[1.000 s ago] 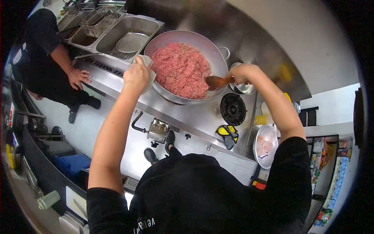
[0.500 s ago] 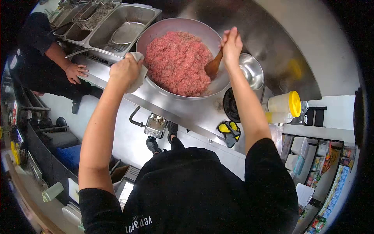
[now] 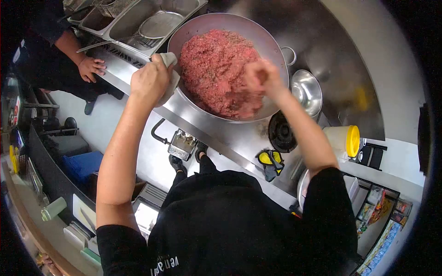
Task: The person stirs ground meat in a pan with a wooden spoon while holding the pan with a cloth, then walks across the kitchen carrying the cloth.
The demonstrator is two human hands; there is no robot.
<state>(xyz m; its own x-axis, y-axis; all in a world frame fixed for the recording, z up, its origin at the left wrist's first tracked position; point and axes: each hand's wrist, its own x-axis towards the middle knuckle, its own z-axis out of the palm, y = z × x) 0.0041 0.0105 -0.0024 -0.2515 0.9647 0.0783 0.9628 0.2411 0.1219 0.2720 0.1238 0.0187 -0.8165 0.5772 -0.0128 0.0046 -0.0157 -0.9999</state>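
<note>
Head view: a wide, round steel wok sits on the steel counter, heaped with pink, crumbly minced meat. The left hand clamps a pale folded cloth on its left rim. The right hand is curled over the meat, blurred, so I cannot tell its grip. A shiny small bowl stands to the right.

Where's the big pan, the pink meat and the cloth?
wok (image 3: 269, 46), head view, bare inner wall beside the meat.
minced meat (image 3: 212, 60), head view, middle of the heap.
cloth (image 3: 170, 59), head view, fold sticking out at the rim.
</note>
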